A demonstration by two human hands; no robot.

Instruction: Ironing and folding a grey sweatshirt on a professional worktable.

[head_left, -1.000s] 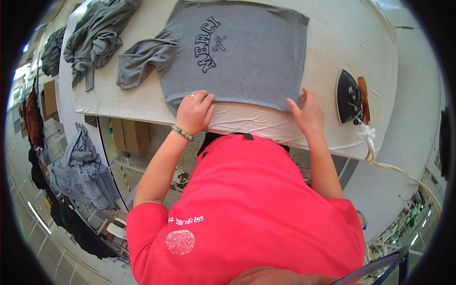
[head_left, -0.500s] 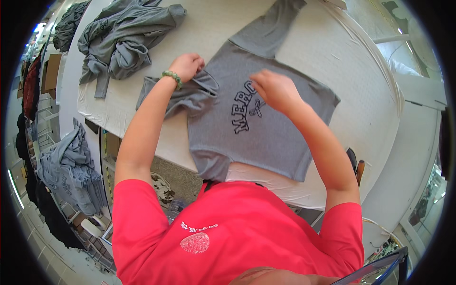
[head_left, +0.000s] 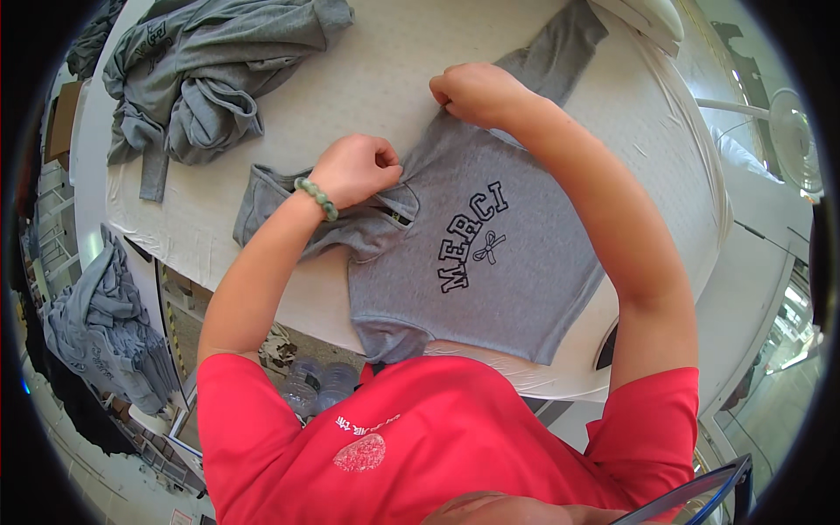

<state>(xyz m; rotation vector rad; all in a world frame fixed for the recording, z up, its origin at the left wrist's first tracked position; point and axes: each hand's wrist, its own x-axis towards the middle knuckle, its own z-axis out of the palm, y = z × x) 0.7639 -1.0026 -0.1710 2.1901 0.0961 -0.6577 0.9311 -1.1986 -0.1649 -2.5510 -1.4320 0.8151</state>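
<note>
Left hand (head_left: 354,168), wearing a green bead bracelet (head_left: 317,198): grip closed in a fist on a pinch of fabric at one shoulder of the grey sweatshirt (head_left: 490,271). Right hand (head_left: 472,92): grip likewise closed, bunching fabric at the opposite shoulder, near the base of the far sleeve. Both forearms enter from the lower edge, the right one crossing above the garment's body.

The grey sweatshirt lies front-up on the white padded table (head_left: 385,79), dark block lettering and a small bow motif facing the camera. Its long axis runs from the neck, between the two hands, to the hem, which hangs at the near table edge in front of the person's red shirt (head_left: 420,437); the axis is tilted, the neck end pointing away and to the left. One sleeve (head_left: 280,197) lies rumpled to the left beneath the left wrist; the other sleeve (head_left: 564,44) stretches away toward the far right.

A pile of grey garments (head_left: 201,79) lies on the table to the far left, well apart. More grey clothing (head_left: 105,332) hangs below the table at left.
</note>
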